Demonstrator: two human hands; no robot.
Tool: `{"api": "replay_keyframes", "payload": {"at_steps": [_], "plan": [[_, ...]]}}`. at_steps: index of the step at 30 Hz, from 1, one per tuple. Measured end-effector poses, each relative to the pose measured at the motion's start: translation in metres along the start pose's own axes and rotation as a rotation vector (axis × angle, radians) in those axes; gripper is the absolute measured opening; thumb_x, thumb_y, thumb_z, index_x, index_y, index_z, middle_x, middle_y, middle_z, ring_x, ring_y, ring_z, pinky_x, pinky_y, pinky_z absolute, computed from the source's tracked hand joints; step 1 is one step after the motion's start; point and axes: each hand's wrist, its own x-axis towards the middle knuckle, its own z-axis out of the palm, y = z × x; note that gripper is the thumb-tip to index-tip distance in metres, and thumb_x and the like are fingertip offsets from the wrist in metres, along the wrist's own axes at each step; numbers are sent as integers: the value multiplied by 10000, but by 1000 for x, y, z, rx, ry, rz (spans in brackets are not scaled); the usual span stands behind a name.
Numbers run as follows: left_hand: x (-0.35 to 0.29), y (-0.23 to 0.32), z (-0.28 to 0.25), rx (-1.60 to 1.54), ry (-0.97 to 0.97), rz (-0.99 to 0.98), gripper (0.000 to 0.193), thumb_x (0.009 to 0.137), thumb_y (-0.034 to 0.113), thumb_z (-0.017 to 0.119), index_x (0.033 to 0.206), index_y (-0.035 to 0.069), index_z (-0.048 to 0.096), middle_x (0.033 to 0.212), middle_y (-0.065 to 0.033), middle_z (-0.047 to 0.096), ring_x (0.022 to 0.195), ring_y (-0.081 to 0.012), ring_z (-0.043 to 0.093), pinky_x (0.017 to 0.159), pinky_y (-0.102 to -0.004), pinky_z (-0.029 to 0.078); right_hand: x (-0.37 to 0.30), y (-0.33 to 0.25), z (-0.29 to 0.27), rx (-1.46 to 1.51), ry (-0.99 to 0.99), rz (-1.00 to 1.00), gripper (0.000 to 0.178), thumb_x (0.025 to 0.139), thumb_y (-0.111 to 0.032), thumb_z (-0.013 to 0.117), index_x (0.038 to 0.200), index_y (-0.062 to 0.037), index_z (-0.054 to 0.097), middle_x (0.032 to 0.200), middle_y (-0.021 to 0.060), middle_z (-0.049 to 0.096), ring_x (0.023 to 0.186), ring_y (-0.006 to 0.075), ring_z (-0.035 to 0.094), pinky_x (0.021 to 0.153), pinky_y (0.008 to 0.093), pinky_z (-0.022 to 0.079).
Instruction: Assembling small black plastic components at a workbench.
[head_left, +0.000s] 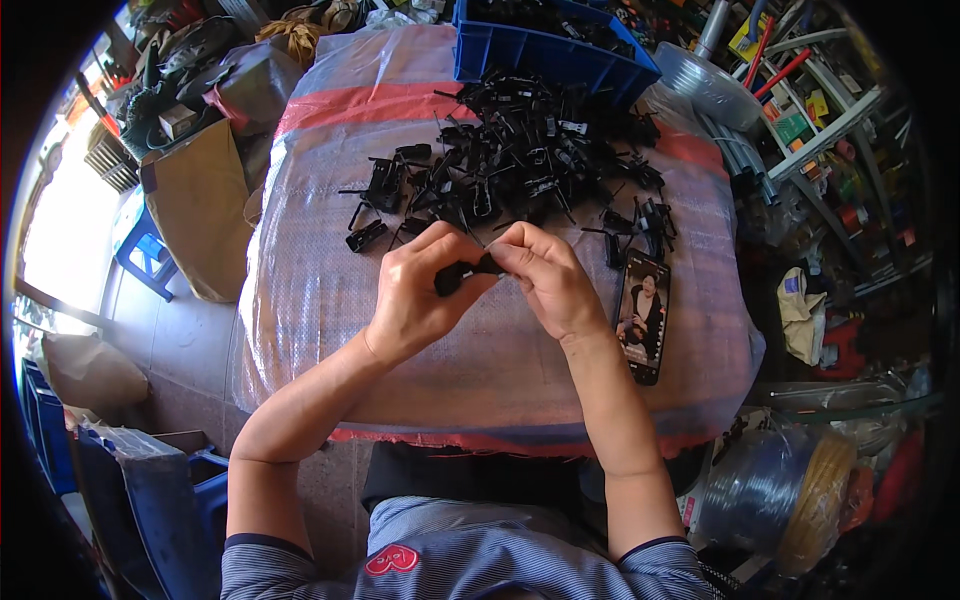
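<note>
A small black plastic part point(452, 278) is held between my two hands, above the near middle of the covered work surface. My left hand point(425, 290) curls its fingers and thumb around the left side of it. With thumb and fingers pinched, my right hand point(540, 275) grips its right end. The fingers hide much of the part, so its exact kind does not show. Just beyond my hands lies a heap of similar black plastic parts point(520, 150), several with thin rods sticking out. A few loose ones, such as a black piece point(367, 236), lie left of the heap.
A blue plastic crate point(560, 60) with more black parts stands at the far edge. The woven plastic sheet point(330, 290) covers the surface. Right of my right hand lies a phone point(643, 318) with its screen lit. Wrapped tubing coils point(770, 495) sit at lower right; a blue stool point(145, 245) stands left.
</note>
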Motion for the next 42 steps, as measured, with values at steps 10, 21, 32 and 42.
{"api": "replay_keyframes", "payload": {"at_steps": [10, 21, 32, 42], "plan": [[5, -7, -6, -209, -7, -356, 196, 684, 73, 725, 807, -10, 598, 736, -43, 586, 664, -84, 534, 608, -234, 432, -2, 0, 12, 94, 129, -67, 105, 870, -100, 562, 969, -82, 594, 1041, 50, 591, 874, 81, 543, 775, 236, 431], [6, 1, -9, 17, -47, 49, 172, 663, 23, 688, 805, 23, 591, 734, -85, 561, 618, -209, 572, 545, -284, 442, 3, 11, -9, 346, -70, 88, 73, 824, -50, 593, 896, -38, 603, 960, 74, 618, 845, 125, 571, 769, 244, 440], [2, 4, -7, 80, 1, 24, 174, 653, 27, 689, 791, 34, 581, 707, -77, 544, 573, -224, 568, 515, -298, 443, 2, 15, 1, 531, 12, 173, 35, 809, -8, 576, 836, -31, 577, 792, 82, 623, 746, 148, 590, 713, 250, 455], [9, 2, -11, -294, -12, -348, 152, 699, 56, 687, 795, -9, 588, 665, -53, 585, 534, -133, 550, 513, -263, 438, 1, 14, 2, 322, -72, 30, 146, 839, -59, 578, 979, -18, 574, 959, 83, 607, 855, 148, 585, 778, 269, 469]]}}
